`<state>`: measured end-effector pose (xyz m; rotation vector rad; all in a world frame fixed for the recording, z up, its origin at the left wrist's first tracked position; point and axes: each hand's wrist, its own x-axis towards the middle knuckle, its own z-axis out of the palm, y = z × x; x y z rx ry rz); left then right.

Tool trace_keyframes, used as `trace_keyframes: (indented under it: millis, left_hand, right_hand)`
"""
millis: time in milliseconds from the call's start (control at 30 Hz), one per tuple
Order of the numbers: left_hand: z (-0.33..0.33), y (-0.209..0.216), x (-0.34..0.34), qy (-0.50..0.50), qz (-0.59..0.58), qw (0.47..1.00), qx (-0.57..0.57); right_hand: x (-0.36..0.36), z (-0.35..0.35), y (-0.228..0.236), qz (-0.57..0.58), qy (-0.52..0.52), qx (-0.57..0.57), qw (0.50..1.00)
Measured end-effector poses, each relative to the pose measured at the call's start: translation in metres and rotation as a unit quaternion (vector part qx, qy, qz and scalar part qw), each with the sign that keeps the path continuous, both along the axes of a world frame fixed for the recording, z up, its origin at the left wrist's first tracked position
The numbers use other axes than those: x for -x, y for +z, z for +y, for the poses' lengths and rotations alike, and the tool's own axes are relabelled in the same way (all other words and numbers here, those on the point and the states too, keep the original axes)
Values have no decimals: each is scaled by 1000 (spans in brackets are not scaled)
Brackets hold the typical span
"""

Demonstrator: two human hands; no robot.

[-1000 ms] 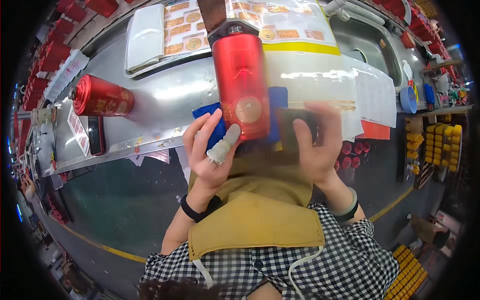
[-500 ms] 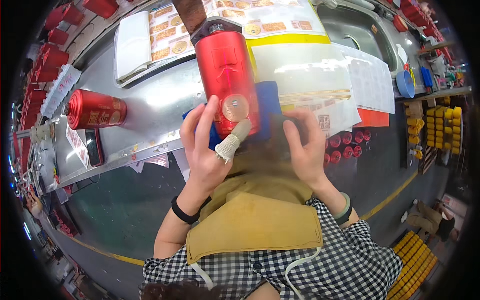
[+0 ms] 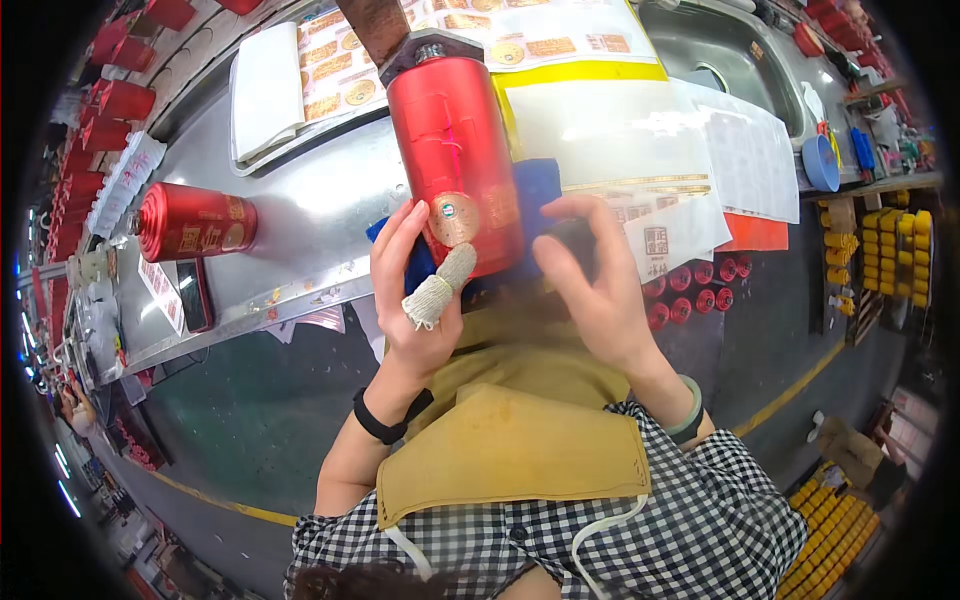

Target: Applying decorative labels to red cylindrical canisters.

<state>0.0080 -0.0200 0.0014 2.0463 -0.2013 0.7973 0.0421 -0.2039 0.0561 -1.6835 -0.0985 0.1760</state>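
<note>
A large red bottle lies with its neck against a metal bracket and its base toward me. A round gold label sits low on its side. My left hand grips the base end, fingers along its left side. Its thumb wears a knitted finger sleeve and rests at the label's lower edge. Right of the base, my right hand is curled around a dark, blurred object whose kind I cannot make out. A blue pad shows beneath the bottle.
Another red bottle lies left on the steel bench, near a phone. Label sheets and pale sheets spread behind and to the right. A sink and blue cup are at far right.
The red bottle has turned slightly, bringing the gold label leftward. My left thumb has shifted down and left. My right hand has moved left, closer to the bottle's base, with the dark object.
</note>
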Motion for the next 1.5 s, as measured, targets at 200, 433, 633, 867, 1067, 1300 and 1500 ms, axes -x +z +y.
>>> trace_keyframes:
  millis: [200,433,633,867,1067,1300,1500]
  left_hand:
    - [1,2,1,-32,3,992,-125]
    - [-17,17,-1,17,46,989,-138]
    - [-12,30,-8,57,29,967,-246]
    - [5,39,-20,9,50,971,-234]
    - [9,17,-15,-15,23,997,-79]
    - [3,48,-11,28,70,963,-259]
    - [-12,60,-14,56,125,922,-361]
  right_hand:
    - [-2,-1,-3,127,7,-69,990]
    - [-3,-6,-8,94,13,-43,995]
    - [-11,-15,-4,22,15,21,999]
    - [-28,-21,14,-15,30,2,999]
    - [-43,-20,23,-24,32,-16,999]
    - [-58,-17,23,-82,16,6,996]
    - [-70,-12,20,-138,5,-2,990]
